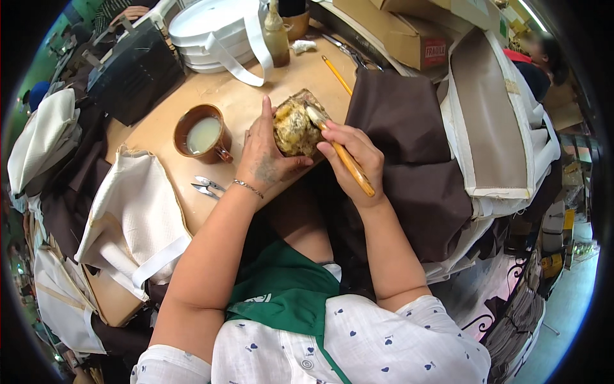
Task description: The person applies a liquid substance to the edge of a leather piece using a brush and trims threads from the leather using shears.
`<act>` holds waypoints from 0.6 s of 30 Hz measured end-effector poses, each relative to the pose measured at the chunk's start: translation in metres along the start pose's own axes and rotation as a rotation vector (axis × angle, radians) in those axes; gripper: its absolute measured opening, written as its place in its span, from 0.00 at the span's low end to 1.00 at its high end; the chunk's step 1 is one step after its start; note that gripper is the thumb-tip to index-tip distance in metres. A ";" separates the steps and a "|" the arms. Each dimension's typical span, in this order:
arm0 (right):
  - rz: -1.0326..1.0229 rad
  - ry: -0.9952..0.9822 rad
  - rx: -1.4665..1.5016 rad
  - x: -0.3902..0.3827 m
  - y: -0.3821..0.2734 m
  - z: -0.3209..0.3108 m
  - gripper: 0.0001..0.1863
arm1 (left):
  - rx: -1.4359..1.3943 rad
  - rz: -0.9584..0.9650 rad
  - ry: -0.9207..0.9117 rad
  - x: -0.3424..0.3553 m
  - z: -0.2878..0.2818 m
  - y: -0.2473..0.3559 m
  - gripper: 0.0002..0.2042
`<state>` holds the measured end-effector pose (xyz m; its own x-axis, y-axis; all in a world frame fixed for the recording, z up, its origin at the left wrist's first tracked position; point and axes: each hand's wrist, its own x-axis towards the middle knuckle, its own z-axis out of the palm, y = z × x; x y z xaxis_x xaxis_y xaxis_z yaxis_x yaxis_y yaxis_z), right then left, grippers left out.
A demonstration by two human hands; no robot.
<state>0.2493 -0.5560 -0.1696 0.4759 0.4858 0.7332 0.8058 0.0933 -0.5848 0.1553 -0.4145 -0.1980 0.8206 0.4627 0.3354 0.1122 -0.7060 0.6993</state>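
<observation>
Head view: our left hand (265, 150) clasps a crusted block (295, 125), right hand (361, 157) a brush (359, 176). Mug (203, 114) and snips (206, 187) sit left; brown fabric (403, 121) crowds right.

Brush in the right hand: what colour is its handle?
The brush handle is yellow-orange; the head view shows it best.

one o'clock: cardboard box (384, 32) cut off by top edge. two o'clock: person (549, 61) blurred. six o'clock: shirt (275, 352) cut off. near centre: brush (352, 168) partly hidden by right hand (362, 153).
</observation>
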 end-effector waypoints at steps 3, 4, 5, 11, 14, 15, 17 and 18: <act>0.015 -0.026 -0.003 0.001 -0.004 -0.013 0.10 | -0.017 -0.044 -0.011 0.004 0.001 0.007 0.61; 0.073 -0.009 0.105 -0.002 -0.009 -0.018 0.10 | -0.043 -0.076 -0.011 0.006 0.001 0.007 0.61; 0.061 -0.020 0.105 -0.003 -0.010 -0.022 0.10 | -0.064 -0.110 -0.014 0.006 0.001 0.007 0.61; 0.260 -0.061 0.356 0.003 -0.046 -0.042 0.07 | -0.012 -0.040 0.025 0.004 -0.004 0.008 0.60; 0.453 0.303 0.648 0.009 -0.044 -0.049 0.11 | 0.018 -0.084 -0.010 0.005 -0.004 0.008 0.61; 0.534 0.407 0.713 0.014 -0.041 -0.053 0.12 | 0.038 -0.086 -0.016 0.005 -0.002 0.009 0.62; 0.634 0.450 0.789 0.019 -0.043 -0.055 0.12 | 0.017 -0.069 -0.007 0.003 -0.005 0.011 0.62; 0.707 0.470 0.862 0.022 -0.045 -0.054 0.13 | 0.097 -0.095 -0.076 0.004 -0.006 0.012 0.62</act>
<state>0.2423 -0.5969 -0.1084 0.9423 0.3168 0.1081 -0.0983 0.5707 -0.8153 0.1572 -0.4182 -0.1843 0.8435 0.4905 0.2189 0.2420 -0.7109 0.6604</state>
